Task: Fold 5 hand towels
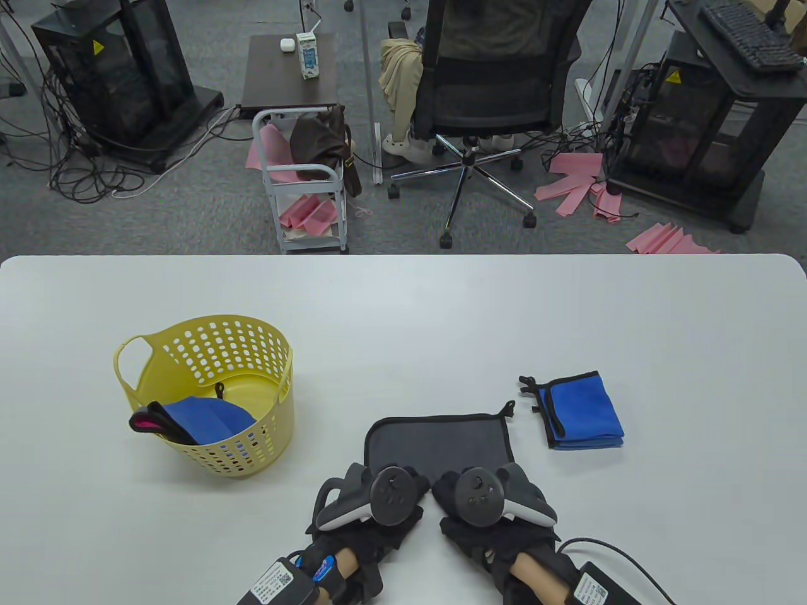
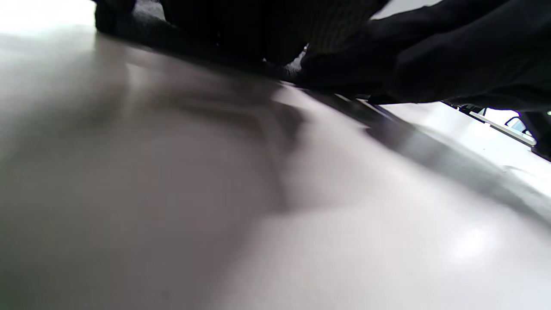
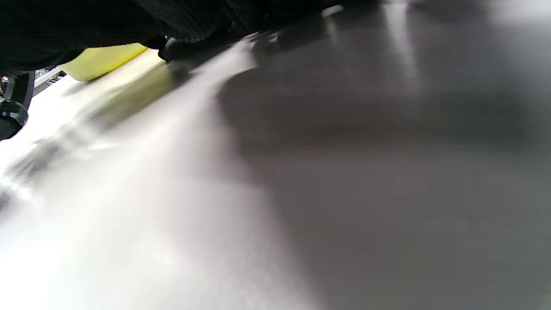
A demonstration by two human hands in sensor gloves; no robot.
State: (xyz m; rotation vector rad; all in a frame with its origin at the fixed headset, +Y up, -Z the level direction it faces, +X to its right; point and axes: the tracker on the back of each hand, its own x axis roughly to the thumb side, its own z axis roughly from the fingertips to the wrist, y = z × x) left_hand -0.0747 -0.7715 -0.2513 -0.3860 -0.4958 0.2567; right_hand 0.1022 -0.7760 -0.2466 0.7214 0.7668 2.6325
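A dark grey towel (image 1: 438,442) lies flat on the white table (image 1: 403,302) near the front edge, its hanging loop at the far right corner. My left hand (image 1: 372,488) and right hand (image 1: 470,488) rest side by side on its near edge; the trackers hide the fingers. A folded blue towel (image 1: 583,411) lies to the right. A yellow basket (image 1: 208,394) at the left holds a blue towel (image 1: 205,419) and a black and pink one (image 1: 151,422). The wrist views are blurred, showing only dark gloved fingers (image 2: 430,51) low on the tabletop and the basket (image 3: 103,60).
Beyond the table's far edge stand an office chair (image 1: 485,88), a small white cart (image 1: 302,183) and black equipment racks (image 1: 693,126), with pink cloths on the floor.
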